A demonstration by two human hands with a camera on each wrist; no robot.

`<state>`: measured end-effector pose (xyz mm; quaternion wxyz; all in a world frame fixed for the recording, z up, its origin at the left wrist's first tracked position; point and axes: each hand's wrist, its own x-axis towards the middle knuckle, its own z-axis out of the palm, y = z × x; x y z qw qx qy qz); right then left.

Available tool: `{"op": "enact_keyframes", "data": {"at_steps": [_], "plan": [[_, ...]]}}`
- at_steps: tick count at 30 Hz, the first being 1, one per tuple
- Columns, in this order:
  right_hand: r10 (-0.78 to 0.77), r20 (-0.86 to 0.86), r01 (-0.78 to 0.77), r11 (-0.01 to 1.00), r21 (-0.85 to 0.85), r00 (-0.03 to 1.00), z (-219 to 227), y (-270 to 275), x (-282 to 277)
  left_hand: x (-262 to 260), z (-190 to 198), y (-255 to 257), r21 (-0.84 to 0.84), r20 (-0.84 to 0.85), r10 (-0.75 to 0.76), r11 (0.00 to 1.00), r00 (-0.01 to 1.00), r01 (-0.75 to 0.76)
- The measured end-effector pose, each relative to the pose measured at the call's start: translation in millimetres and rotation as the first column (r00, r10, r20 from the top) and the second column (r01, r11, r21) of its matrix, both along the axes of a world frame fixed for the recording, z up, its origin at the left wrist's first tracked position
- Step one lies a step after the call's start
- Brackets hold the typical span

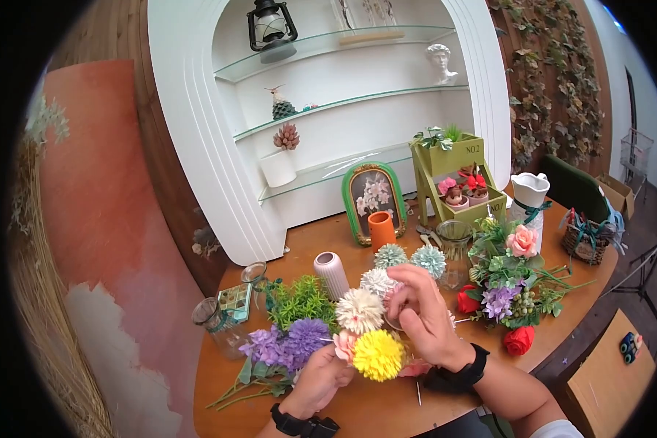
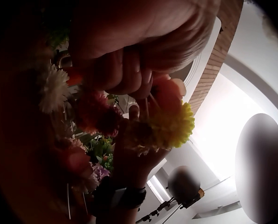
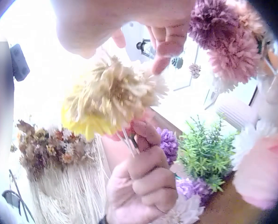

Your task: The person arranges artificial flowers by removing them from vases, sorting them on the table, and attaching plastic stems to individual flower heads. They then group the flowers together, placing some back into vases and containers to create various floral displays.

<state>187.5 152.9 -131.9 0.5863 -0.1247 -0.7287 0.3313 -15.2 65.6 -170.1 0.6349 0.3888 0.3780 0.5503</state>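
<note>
My left hand (image 1: 320,381) pinches the thin stems (image 3: 129,143) of a small bunch of artificial flowers above the table. In the bunch are a yellow pompom flower (image 1: 379,356), a cream pompom flower (image 1: 360,312) and a pink rose (image 1: 344,346). Just right of the bunch, my right hand (image 1: 432,325) is raised with fingers loosely bent. From the right wrist view, its fingers (image 3: 169,49) hover close over the flower heads, gripping no stem. Behind the hands are a white pompom flower (image 1: 376,280) and pale teal pompom flowers (image 1: 428,260).
Purple flowers (image 1: 288,344) and a green plant (image 1: 303,303) lie left. Around them stand glass vases (image 1: 226,336), a pink ribbed vase (image 1: 331,276) and an orange cup (image 1: 381,232). Rightward are a mixed bouquet (image 1: 505,281), a red rose (image 1: 519,340) and a white pitcher (image 1: 529,191).
</note>
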Motion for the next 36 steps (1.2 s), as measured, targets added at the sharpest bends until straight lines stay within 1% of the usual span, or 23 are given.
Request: {"op": "enact_keyframes", "data": {"at_steps": [1,2,4,5,10,12,13,14,16,18,20,21,22,24,25,26,28,29,31,32,33,34,36], "plan": [[0.073,0.050,-0.063,0.982,-0.180,0.996,0,-1,2,-1,-3,0,-0.016,-0.047,-0.061,0.998,0.997,0.060],[0.070,0.047,-0.060,0.982,-0.181,0.996,-1,2,0,-1,-5,0,-0.036,-0.094,-0.123,0.992,0.988,0.120],[0.081,0.168,-0.093,0.993,0.066,0.982,0,8,-6,1,-6,-1,-0.048,-0.111,-0.149,0.988,0.982,0.145],[0.136,0.277,-0.120,0.990,-0.077,0.951,3,2,-1,0,-9,-1,-0.047,-0.119,-0.150,0.988,0.981,0.146],[0.026,0.206,-0.015,0.998,-0.053,0.978,-3,5,-6,2,-3,-1,-0.012,-0.177,-0.087,0.996,0.980,0.086],[-0.036,0.007,0.037,0.978,-0.203,0.999,-4,7,-5,-1,-2,1,-0.062,-0.158,-0.048,0.997,0.986,0.039],[0.024,-0.070,-0.047,0.936,-0.350,0.997,3,4,0,-6,-4,3,-0.050,-0.147,-0.085,0.996,0.985,0.078],[0.025,-0.070,-0.048,0.936,-0.350,0.997,3,8,5,-5,-5,2,-0.050,-0.147,-0.084,0.996,0.986,0.078],[0.039,0.016,-0.035,0.980,-0.196,0.999,3,16,13,-3,-5,-2,-0.087,-0.291,-0.082,0.994,0.953,0.059],[0.116,0.056,-0.102,0.972,-0.213,0.992,6,15,12,-9,-13,-5,-0.078,-0.382,-0.246,0.969,0.891,0.234],[0.288,0.128,-0.238,0.921,-0.308,0.949,5,12,5,-19,-16,-4,0.055,-0.493,-0.438,0.847,0.752,0.529],[0.379,0.203,-0.303,0.896,-0.326,0.903,1,13,3,-22,-16,-5,-0.042,-0.456,-0.534,0.812,0.712,0.582],[0.377,0.201,-0.301,0.896,-0.327,0.904,0,9,2,-25,-16,-5,-0.001,-0.527,-0.556,0.757,0.643,0.654],[0.598,0.272,-0.457,0.775,-0.437,0.754,-1,-1,-3,-23,-13,-5,-0.035,-0.528,-0.624,0.694,0.576,0.720],[0.607,0.390,-0.473,0.790,-0.390,0.692,-4,-2,-5,-24,-18,-6,-0.036,-0.528,-0.626,0.692,0.574,0.721],[0.587,0.354,-0.563,0.807,-0.179,0.728,-11,-1,-14,-28,-28,-9,-0.069,-0.537,-0.606,0.724,0.586,0.686],[0.657,0.426,-0.580,0.752,-0.313,0.622,-6,-3,-12,-26,-26,-11,-0.102,-0.546,-0.588,0.753,0.597,0.650],[0.657,0.425,-0.579,0.752,-0.315,0.623,-5,-3,-11,-23,-24,-13,-0.150,-0.516,-0.611,0.755,0.600,0.639],[0.476,0.343,-0.433,0.879,-0.200,0.810,-1,-6,-8,-17,-14,-7,-0.198,-0.485,-0.632,0.753,0.605,0.628],[0.510,0.227,-0.389,0.820,-0.420,0.830,4,-9,-4,-15,-8,-1,-0.051,-0.582,-0.592,0.711,0.557,0.702],[0.338,0.164,-0.282,0.914,-0.291,0.927,4,-8,-4,-14,-5,2,0.088,-0.672,-0.530,0.637,0.518,0.766],[0.160,0.074,-0.146,0.975,-0.169,0.984,4,-7,-5,-13,-4,3,0.089,-0.671,-0.529,0.638,0.519,0.765],[0.068,0.017,-0.065,0.989,-0.132,0.998,8,-3,-1,-12,-1,2,0.140,-0.631,-0.517,0.657,0.578,0.741]]}}
